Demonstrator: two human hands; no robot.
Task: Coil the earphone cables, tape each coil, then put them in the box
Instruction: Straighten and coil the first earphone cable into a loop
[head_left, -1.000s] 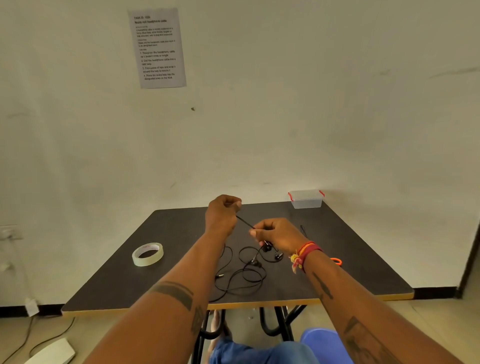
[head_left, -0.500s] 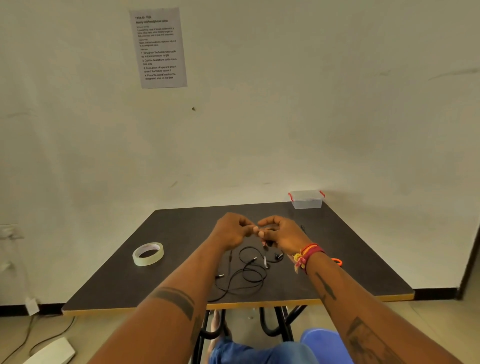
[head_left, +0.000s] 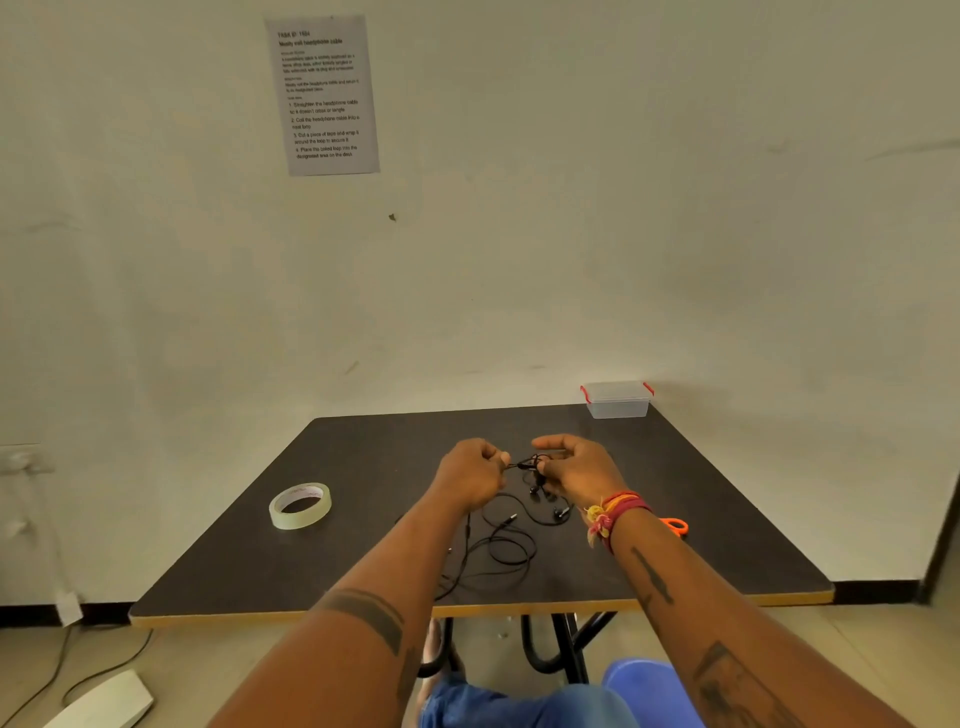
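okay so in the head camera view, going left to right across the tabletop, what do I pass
Tape roll → left hand → earphone cable → right hand → scissors' orange handle. The box sits far back against the wall, its place in the order unclear.

Dark table (head_left: 363, 457) with tape roll (head_left: 300, 505), earphone cables (head_left: 498, 551), box (head_left: 617, 399), scissors (head_left: 675, 526).

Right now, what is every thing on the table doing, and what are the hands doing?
Left hand: pinches the earphone cable.
Right hand: holds a small loop of the cable.
Earphone cable: mostly loose on the table, not yet coiled.
Tape roll: flat on the table, untouched.
Box: at the far corner, lid on.
Scissors: on the table, only the orange handle shows.
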